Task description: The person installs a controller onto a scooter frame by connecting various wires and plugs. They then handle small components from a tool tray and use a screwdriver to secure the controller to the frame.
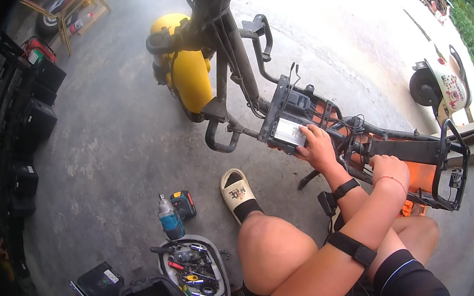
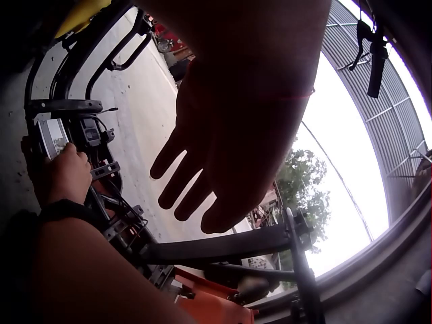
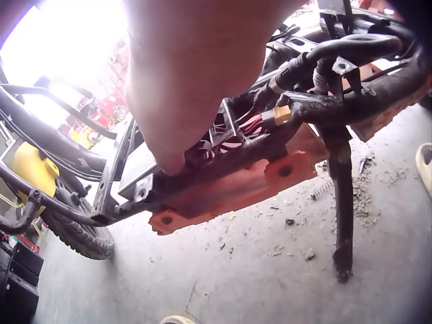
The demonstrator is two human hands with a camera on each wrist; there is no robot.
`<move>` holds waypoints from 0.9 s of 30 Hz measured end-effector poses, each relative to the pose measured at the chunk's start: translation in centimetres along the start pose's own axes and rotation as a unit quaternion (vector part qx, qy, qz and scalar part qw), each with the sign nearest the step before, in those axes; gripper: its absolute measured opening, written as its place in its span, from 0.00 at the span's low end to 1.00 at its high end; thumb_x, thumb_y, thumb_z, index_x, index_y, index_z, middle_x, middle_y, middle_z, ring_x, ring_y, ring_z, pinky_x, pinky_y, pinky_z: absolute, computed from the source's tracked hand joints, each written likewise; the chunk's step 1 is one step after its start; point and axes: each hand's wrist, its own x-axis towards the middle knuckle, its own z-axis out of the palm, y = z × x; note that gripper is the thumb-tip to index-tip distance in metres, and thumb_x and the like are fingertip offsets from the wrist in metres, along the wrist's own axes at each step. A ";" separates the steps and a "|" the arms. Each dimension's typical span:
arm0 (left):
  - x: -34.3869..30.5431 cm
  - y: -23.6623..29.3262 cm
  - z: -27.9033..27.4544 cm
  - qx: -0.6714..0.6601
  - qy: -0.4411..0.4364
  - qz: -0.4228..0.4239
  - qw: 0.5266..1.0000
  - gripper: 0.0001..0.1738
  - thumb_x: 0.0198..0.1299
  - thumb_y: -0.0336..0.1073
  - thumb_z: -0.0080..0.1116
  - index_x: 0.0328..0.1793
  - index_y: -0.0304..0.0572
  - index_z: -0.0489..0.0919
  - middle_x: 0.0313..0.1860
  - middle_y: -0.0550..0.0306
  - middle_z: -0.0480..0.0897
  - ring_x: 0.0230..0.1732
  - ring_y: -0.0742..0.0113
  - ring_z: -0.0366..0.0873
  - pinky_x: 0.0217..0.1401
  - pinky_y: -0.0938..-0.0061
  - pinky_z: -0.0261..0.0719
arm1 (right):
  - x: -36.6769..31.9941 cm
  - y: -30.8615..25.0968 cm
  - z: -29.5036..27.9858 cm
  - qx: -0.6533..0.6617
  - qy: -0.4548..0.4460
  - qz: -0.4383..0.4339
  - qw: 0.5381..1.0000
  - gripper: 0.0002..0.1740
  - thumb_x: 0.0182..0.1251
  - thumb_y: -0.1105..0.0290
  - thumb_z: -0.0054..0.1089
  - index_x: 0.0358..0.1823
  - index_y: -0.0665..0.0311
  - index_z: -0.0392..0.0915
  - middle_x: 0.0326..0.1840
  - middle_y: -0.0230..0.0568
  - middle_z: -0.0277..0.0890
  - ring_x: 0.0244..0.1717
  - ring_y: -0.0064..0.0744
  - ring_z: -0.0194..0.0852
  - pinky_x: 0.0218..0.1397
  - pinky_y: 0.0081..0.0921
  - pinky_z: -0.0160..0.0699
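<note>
My arms are crossed. My right hand point(image 1: 318, 148) is at one end of a flat silver metal box point(image 1: 289, 132), thumb at the near edge and fingers at the far edge. The box lies in the front of a black electric scooter frame point(image 1: 264, 138). In the left wrist view the right hand point(image 2: 69, 177) again covers the box's end. My left hand point(image 1: 391, 174), with a thin red bracelet, is over the rear of the frame by a flat black bar point(image 1: 406, 151). Its fingers point(image 2: 192, 185) hang straight and loosely spread, holding nothing.
A blue cordless impact wrench point(image 1: 170, 218) stands on the floor beside a tool tray point(image 1: 222, 268) full of tools. Black batteries point(image 1: 38, 122) line the left side. An orange panel point(image 3: 236, 192) and a kickstand point(image 3: 343, 223) hang below the frame. A white scooter point(image 1: 451, 86) is parked outside.
</note>
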 end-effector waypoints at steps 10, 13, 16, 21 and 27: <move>0.0 0.1 0.2 -0.004 -0.002 -0.002 1.000 0.13 0.67 0.36 0.53 0.52 0.46 0.83 0.52 0.54 0.84 0.56 0.58 0.81 0.55 0.62 0.74 | 0.0 -0.4 0.1 -0.022 0.005 -0.006 1.000 0.35 0.52 0.66 0.73 0.64 0.59 0.74 0.65 0.51 0.70 0.65 0.53 0.67 0.70 0.43 0.64; -0.2 0.1 0.8 0.011 -0.003 0.001 1.000 0.13 0.66 0.36 0.54 0.52 0.47 0.84 0.52 0.53 0.84 0.56 0.58 0.81 0.55 0.61 0.74 | -0.2 -0.6 -0.3 -0.045 -0.006 -0.003 0.999 0.36 0.53 0.64 0.72 0.66 0.59 0.72 0.67 0.51 0.69 0.67 0.52 0.65 0.71 0.43 0.62; -0.3 -0.1 1.1 0.022 -0.004 0.013 1.000 0.12 0.66 0.37 0.54 0.52 0.47 0.84 0.51 0.54 0.84 0.55 0.58 0.82 0.55 0.62 0.74 | -0.7 -1.7 -0.4 -0.078 -0.019 0.016 0.997 0.38 0.54 0.62 0.71 0.69 0.59 0.69 0.72 0.53 0.64 0.72 0.51 0.60 0.74 0.43 0.58; -0.3 -0.2 1.4 0.004 0.006 0.016 1.000 0.12 0.67 0.38 0.54 0.50 0.47 0.83 0.49 0.54 0.84 0.53 0.58 0.82 0.55 0.64 0.74 | -1.3 -2.9 0.3 -0.039 0.027 0.039 0.998 0.37 0.62 0.66 0.58 0.74 0.67 0.61 0.78 0.56 0.56 0.79 0.53 0.50 0.79 0.46 0.49; 0.1 -0.4 1.8 -0.010 -0.017 0.018 1.000 0.11 0.67 0.37 0.51 0.49 0.47 0.83 0.47 0.55 0.84 0.52 0.58 0.82 0.54 0.64 0.74 | 2.0 -5.9 -4.5 -0.012 0.128 -0.013 0.992 0.44 0.50 0.84 0.43 0.76 0.71 0.54 0.81 0.56 0.48 0.82 0.52 0.42 0.82 0.48 0.40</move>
